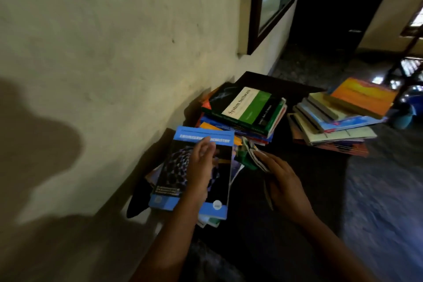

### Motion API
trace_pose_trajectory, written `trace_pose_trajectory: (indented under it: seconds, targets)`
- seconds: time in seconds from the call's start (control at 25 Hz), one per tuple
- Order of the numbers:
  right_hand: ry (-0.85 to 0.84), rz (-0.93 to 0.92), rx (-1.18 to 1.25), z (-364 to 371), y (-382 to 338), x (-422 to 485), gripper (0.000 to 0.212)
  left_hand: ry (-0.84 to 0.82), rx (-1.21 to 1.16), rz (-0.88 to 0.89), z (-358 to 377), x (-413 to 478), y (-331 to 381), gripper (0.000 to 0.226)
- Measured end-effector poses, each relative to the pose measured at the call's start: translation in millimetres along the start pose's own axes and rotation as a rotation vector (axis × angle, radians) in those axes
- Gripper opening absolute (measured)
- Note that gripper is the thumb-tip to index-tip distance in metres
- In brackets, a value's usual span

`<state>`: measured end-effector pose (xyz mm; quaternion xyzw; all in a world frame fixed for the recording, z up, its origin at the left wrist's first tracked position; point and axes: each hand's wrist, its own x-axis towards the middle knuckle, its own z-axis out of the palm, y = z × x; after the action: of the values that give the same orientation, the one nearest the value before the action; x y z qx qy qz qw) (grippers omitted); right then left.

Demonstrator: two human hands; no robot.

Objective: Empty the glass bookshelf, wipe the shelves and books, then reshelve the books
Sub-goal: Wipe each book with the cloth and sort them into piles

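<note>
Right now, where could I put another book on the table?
Bare table lies between the right hand and the right stack. A narrow gap separates that stack from the System Software stack. Around the blue book under the left hand, it's crowded.

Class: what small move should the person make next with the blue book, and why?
Probably wipe the blue book: the left hand lies flat on its cover, steadying it, and the right hand is beside it by a green item, possibly a cloth.
</note>
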<state>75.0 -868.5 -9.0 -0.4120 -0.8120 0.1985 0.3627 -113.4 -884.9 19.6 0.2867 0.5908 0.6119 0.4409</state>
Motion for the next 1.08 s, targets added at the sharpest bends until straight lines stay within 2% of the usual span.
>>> trace_pose_trajectory:
  seconds: [0.04,0.08,0.12,0.16,0.24,0.36,0.6,0.76,0.84,0.92,1.08]
  targets:
    - [0.044,0.024,-0.005,-8.9,5.7,-0.7,0.072,-0.057,-0.222,-0.211,22.4,12.3,4.1,0.012]
    - [0.084,0.045,-0.02,-18.9,11.9,-2.6,0.07,-0.103,-0.347,-0.404,45.0,24.4,6.6,0.016]
    - [0.115,0.062,-0.034,-27.7,17.0,-4.9,0.067,-0.141,-0.374,-0.546,65.2,35.0,6.1,0.023]
    - [0.141,0.077,-0.045,-35.6,22.0,-8.1,0.064,-0.168,-0.362,-0.632,83.9,42.7,3.2,0.029]
    - [0.183,0.125,-0.033,-47.4,32.1,-16.0,0.059,-0.175,-0.359,-0.691,117.0,56.1,-8.7,0.043]
    - [0.186,0.2,-0.021,-56.8,42.9,-25.8,0.055,-0.12,-0.366,-0.703,146.7,78.8,-23.0,0.061]
    - [0.115,0.257,-0.058,-65.7,38.9,-27.2,0.054,-0.049,-0.305,-0.613,165.8,106.5,-46.2,0.061]
    - [0.104,0.242,-0.013,-71.9,31.3,-21.0,0.051,-0.021,-0.375,-0.547,142.1,96.0,-54.0,0.05]
    - [0.122,0.221,-0.002,-74.2,28.5,-21.7,0.056,0.009,-0.373,-0.461,122.4,83.6,-61.6,0.049]
    - [0.16,0.195,0.009,-76.2,24.7,-24.4,0.062,0.009,-0.399,-0.448,105.2,63.3,-64.9,0.049]
    - [0.204,0.211,0.053,-79.7,15.2,-29.9,0.061,-0.108,-0.513,-0.452,83.1,14.2,-57.2,0.048]
